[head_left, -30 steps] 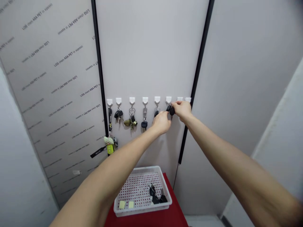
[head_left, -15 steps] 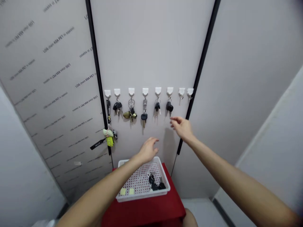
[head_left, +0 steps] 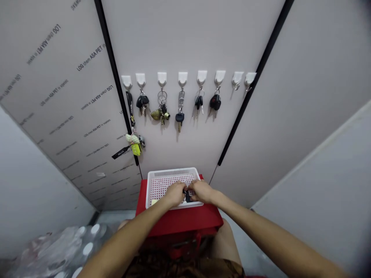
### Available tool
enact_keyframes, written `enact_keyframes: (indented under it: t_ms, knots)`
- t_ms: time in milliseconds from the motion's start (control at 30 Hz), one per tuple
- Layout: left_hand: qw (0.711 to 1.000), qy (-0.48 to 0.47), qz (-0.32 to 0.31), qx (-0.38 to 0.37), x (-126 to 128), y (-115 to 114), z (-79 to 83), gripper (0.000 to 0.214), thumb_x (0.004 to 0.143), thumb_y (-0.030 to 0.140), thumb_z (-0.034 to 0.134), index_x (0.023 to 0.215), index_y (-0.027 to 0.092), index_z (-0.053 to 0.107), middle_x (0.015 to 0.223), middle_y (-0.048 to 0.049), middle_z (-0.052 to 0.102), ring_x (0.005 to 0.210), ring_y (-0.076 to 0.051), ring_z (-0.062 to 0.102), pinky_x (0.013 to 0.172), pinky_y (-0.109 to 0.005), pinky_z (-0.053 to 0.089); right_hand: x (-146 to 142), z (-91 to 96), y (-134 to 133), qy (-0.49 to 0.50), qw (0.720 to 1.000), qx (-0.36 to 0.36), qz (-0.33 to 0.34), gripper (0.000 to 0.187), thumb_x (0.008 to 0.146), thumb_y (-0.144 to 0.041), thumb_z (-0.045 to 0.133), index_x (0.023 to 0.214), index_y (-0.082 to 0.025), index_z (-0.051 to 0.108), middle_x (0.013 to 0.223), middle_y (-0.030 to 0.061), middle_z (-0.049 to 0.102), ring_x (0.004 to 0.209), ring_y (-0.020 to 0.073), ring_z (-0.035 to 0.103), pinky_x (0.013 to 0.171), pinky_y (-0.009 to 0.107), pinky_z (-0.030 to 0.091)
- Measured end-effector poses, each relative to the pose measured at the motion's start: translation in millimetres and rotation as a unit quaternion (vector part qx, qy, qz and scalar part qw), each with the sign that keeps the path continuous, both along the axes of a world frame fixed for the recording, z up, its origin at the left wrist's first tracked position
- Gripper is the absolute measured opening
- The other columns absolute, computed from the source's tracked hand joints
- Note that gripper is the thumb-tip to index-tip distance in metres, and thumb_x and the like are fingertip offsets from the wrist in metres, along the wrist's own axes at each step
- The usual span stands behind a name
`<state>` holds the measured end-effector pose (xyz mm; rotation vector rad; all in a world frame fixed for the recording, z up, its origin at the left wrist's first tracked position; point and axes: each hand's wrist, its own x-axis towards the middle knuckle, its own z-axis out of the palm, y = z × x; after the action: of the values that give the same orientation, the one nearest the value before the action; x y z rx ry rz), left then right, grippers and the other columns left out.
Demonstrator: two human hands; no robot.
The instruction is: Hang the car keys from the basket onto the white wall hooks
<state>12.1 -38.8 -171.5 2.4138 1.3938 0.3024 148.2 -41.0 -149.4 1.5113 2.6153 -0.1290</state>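
Note:
Both hands are down inside a white perforated basket (head_left: 148,189). My left hand (head_left: 175,194) has its fingers curled at a dark bunch of keys (head_left: 188,197). From the other side my right hand (head_left: 201,191) pinches at the same bunch, its fingertips close to the left ones. The fingers cover much of the keys, so single ones are hard to make out. A pale yellow sticky note (head_left: 154,202) shows near the left hand, at the basket's front.
On the wall, white hooks hold several key bunches, including a black car key (head_left: 215,102), a brass-coloured charm (head_left: 155,114) and a lime-green fob (head_left: 136,149). Two bare hooks, one a white hook (head_left: 237,76), are at right. The basket stands on a red box (head_left: 185,222). Bottles (head_left: 87,249) lie lower left.
Both hands came down from in front of the wall into the basket and closed around the keys there. The view tilted downward, bringing bottles into sight. The hung keys stayed on their hooks.

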Motion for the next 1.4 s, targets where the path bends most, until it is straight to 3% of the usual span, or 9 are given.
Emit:
enact_keyframes:
  t_ms: [233,367,467,567,767,967,1067,1167,1400]
  knots:
    - [0.986,-0.141,0.084,-0.013,-7,16,5.1,0.009,0.060,0.017,0.044,0.061,0.015,0.053,0.067,-0.0014,0.052,0.066,-0.012,0.047,0.060,-0.022,0.035,-3,-4.8,-1,0.103,0.992,0.052,-0.048,0.019,0.065,-0.027,0.042,0.074,-0.019,0.057,0.076,0.0048,0.059,0.078,0.0166,0.049,0.071,0.029,0.030]
    - [0.942,-0.298,0.085,-0.128,-2,26,16.2,0.005,0.058,0.014,0.046,0.057,0.013,0.050,0.050,0.0039,0.046,0.051,-0.007,0.042,0.052,-0.018,0.034,-7,4.9,1,0.222,0.966,0.096,-0.088,0.022,0.068,-0.026,0.039,0.080,-0.018,0.056,0.078,0.0048,0.058,0.077,0.0152,0.049,0.071,0.028,0.031]
    - [0.904,-0.379,0.081,-0.181,2,29,25.9,0.005,0.058,0.013,0.045,0.054,0.012,0.047,0.043,0.0063,0.040,0.043,-0.005,0.037,0.046,-0.017,0.031,-8,12.0,3,0.321,0.940,0.080,-0.085,0.022,0.068,-0.022,0.037,0.077,-0.017,0.057,0.073,0.0039,0.058,0.069,0.0125,0.049,0.065,0.024,0.034]
    - [0.880,-0.422,0.081,-0.204,6,29,34.4,0.005,0.058,0.015,0.046,0.055,0.012,0.047,0.043,0.0064,0.040,0.041,-0.004,0.036,0.044,-0.017,0.030,-7,17.6,5,0.422,0.901,0.033,-0.096,0.021,0.067,-0.021,0.037,0.072,-0.015,0.056,0.064,0.0023,0.057,0.059,0.0103,0.049,0.058,0.022,0.036]
    - [0.862,-0.481,0.076,-0.143,12,28,43.9,0.008,0.055,0.018,0.051,0.061,0.013,0.048,0.056,0.0032,0.048,0.053,-0.006,0.043,0.053,-0.019,0.034,-4,34.0,9,0.581,0.791,-0.061,-0.183,0.013,0.061,-0.025,0.044,0.059,-0.013,0.049,0.047,-0.0037,0.047,0.044,0.0063,0.043,0.047,0.020,0.036]
    - [0.843,-0.510,0.033,-0.167,24,29,52.4,0.009,0.056,0.016,0.050,0.061,0.013,0.044,0.056,0.0026,0.050,0.054,-0.007,0.046,0.055,-0.020,0.036,-1,53.1,10,0.670,0.706,-0.090,-0.211,0.015,0.057,-0.027,0.049,0.059,-0.012,0.047,0.042,-0.0053,0.047,0.039,0.0043,0.041,0.043,0.018,0.035]
    - [0.839,-0.521,0.033,-0.154,35,33,69.4,0.010,0.057,0.015,0.049,0.059,0.014,0.040,0.051,0.0043,0.047,0.049,-0.006,0.045,0.051,-0.018,0.035,6,67.9,14,0.694,0.688,-0.070,-0.199,0.017,0.055,-0.029,0.051,0.058,-0.012,0.047,0.042,-0.0047,0.048,0.039,0.0044,0.042,0.043,0.019,0.036]
    - [0.852,-0.515,0.048,-0.086,50,38,97.0,0.013,0.056,0.016,0.051,0.060,0.015,0.039,0.050,0.0055,0.046,0.048,-0.005,0.044,0.049,-0.017,0.034,17,94.3,20,0.714,0.674,-0.025,-0.185,0.018,0.054,-0.029,0.053,0.057,-0.013,0.047,0.044,-0.0045,0.048,0.041,0.0048,0.044,0.045,0.020,0.038]
    - [0.888,-0.457,-0.002,0.043,85,52,180.9,0.021,0.059,0.018,0.051,0.079,0.015,0.043,0.070,-0.0004,0.055,0.061,-0.007,0.049,0.059,-0.020,0.037,48,187.4,34,0.739,0.635,0.132,-0.182,0.014,0.055,-0.025,0.052,0.061,-0.013,0.047,0.049,-0.0051,0.048,0.040,0.0029,0.044,0.045,0.018,0.040]
